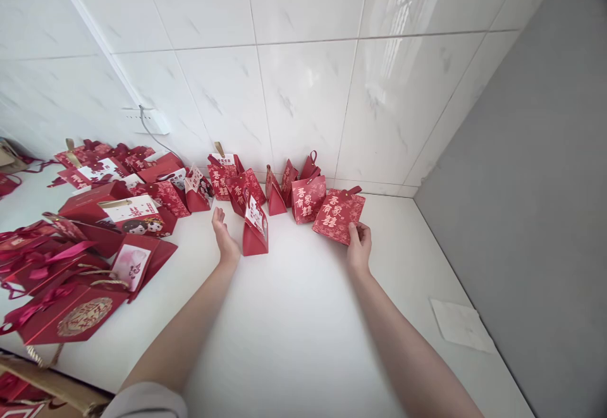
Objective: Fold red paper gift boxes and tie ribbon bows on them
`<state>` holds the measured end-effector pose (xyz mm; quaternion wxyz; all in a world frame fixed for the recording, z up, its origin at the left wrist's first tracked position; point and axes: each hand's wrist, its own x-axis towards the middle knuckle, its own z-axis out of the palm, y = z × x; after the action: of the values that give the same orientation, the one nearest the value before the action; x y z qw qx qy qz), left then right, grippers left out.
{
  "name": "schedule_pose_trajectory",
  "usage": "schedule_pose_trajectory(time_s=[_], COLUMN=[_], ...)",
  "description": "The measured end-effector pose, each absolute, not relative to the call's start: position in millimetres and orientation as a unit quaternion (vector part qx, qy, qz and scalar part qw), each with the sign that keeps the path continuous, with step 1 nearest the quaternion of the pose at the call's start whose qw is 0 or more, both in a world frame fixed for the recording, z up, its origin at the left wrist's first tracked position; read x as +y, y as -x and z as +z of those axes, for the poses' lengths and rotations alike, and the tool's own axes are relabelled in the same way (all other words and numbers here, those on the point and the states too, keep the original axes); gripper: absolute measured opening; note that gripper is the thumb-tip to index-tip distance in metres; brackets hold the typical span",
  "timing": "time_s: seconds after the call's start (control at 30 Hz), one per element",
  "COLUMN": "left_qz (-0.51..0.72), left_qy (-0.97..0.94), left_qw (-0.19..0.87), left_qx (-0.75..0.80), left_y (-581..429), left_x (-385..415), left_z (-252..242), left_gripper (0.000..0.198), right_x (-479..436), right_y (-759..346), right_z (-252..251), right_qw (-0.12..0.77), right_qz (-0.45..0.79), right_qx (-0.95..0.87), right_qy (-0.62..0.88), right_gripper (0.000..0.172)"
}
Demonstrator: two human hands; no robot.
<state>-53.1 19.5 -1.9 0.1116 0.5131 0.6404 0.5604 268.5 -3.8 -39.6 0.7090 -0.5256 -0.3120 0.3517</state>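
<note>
My right hand [359,245] grips the lower corner of a flat red gift bag [338,214] with gold characters, lying on the white surface [303,317] near the tiled wall. My left hand [224,234] is open, its fingers stretched forward, right beside a small upright red pyramid-shaped box [255,228]. Whether it touches the box I cannot tell. Behind them a row of several small red bags and boxes [265,187] stands along the wall.
A heap of larger red gift bags with ribbons [80,260] covers the left side. A wall socket with a cable [150,121] is above them. A white sheet [462,324] lies at the right by a grey wall [535,215]. A cardboard edge [52,383] shows bottom left.
</note>
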Motion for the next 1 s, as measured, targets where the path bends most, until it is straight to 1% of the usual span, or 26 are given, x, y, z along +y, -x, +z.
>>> schedule_pose_trajectory(time_s=[0.03,0.07,0.1,0.17,0.2,0.23,0.3,0.4,0.53,0.63,0.73,0.8,0.87,0.93,1.0], left_qz=[0.568,0.546,0.516,0.457,0.440,0.430,0.421,0.383,0.354,0.371,0.393,0.402,0.394,0.390,0.395], left_qy=[-0.534,-0.583,-0.619,-0.634,-0.615,-0.587,-0.543,-0.561,-0.625,-0.607,-0.597,-0.628,-0.656,-0.636,-0.576], left_qw=[0.107,0.115,0.121,0.132,0.137,0.142,0.148,0.140,0.148,0.154,0.130,0.091,0.014,-0.074,-0.145], left_qx=[0.617,0.590,0.579,0.610,0.640,0.671,0.711,0.720,0.680,0.686,0.687,0.660,0.644,0.662,0.701], left_y=[50,47,43,36,33,30,28,29,31,28,27,32,45,63,87], left_x=[7,-4,-11,-15,-11,-3,18,51,79,79,51,17,-26,-70,-106], left_z=[-7,-12,-16,-21,-22,-21,-19,-12,-11,-16,-13,0,22,45,61], left_gripper=[0.062,0.069,0.082,0.105,0.110,0.109,0.099,0.083,0.072,0.076,0.083,0.074,0.061,0.056,0.051], right_x=[-4,-5,-7,-12,-15,-19,-27,-35,-34,-27,-23,-24,-26,-30,-32], right_y=[-269,-269,-269,-268,-267,-265,-260,-249,-241,-241,-243,-244,-246,-247,-249], right_z=[-39,-38,-36,-32,-29,-26,-19,-12,-15,-24,-33,-34,-33,-31,-30], right_qw=[0.709,0.711,0.714,0.722,0.722,0.716,0.683,0.621,0.561,0.568,0.588,0.595,0.599,0.600,0.599], right_qz=[0.351,0.347,0.339,0.315,0.302,0.290,0.273,0.250,0.266,0.288,0.288,0.273,0.256,0.255,0.265], right_qx=[-0.308,-0.307,-0.310,-0.341,-0.369,-0.404,-0.489,-0.608,-0.678,-0.641,-0.593,-0.577,-0.563,-0.548,-0.537], right_qy=[0.528,0.530,0.528,0.513,0.502,0.490,0.468,0.427,0.392,0.429,0.469,0.489,0.508,0.524,0.531], right_gripper=[0.041,0.041,0.040,0.037,0.036,0.035,0.031,0.028,0.037,0.046,0.053,0.052,0.050,0.047,0.046])
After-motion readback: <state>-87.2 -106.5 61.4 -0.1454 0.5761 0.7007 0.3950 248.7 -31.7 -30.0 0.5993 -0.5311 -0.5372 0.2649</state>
